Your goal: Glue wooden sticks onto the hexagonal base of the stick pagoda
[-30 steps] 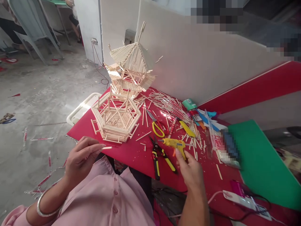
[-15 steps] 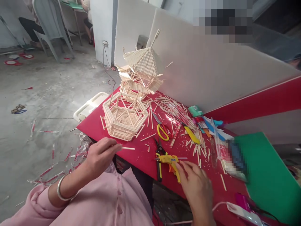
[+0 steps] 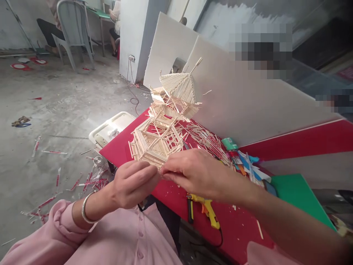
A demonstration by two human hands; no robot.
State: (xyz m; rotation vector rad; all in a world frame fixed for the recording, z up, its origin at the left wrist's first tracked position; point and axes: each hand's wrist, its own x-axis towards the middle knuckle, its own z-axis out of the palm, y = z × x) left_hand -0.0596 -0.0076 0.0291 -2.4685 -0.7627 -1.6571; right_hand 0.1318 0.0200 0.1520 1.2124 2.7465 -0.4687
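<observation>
My left hand (image 3: 135, 182) is closed in a pinch in front of the hexagonal stick frame (image 3: 154, 143). Half a second ago a short wooden stick stuck out of it; now the fingertips hide what is there. My right hand (image 3: 190, 171) meets it fingertip to fingertip, also pinching, with anything between its fingers too small to make out. Behind the frame stands a stick-built tower with a pointed roof (image 3: 179, 88). Below my right forearm lies a yellow glue gun (image 3: 208, 209), next to cutting pliers with black and yellow handles (image 3: 190, 209).
Loose sticks (image 3: 204, 138) are heaped on the red tabletop (image 3: 171, 191), near a green tape roll (image 3: 229, 143). A green board (image 3: 298, 195) is at the right, a white panel (image 3: 234, 99) behind. On the floor, left, are a white plastic stool (image 3: 110, 123) and scattered wrappers (image 3: 79, 182).
My right hand has left the glue gun's handle and come over to the left hand's fingertips. The stick end at my left hand is no longer visible. The view has shifted slightly.
</observation>
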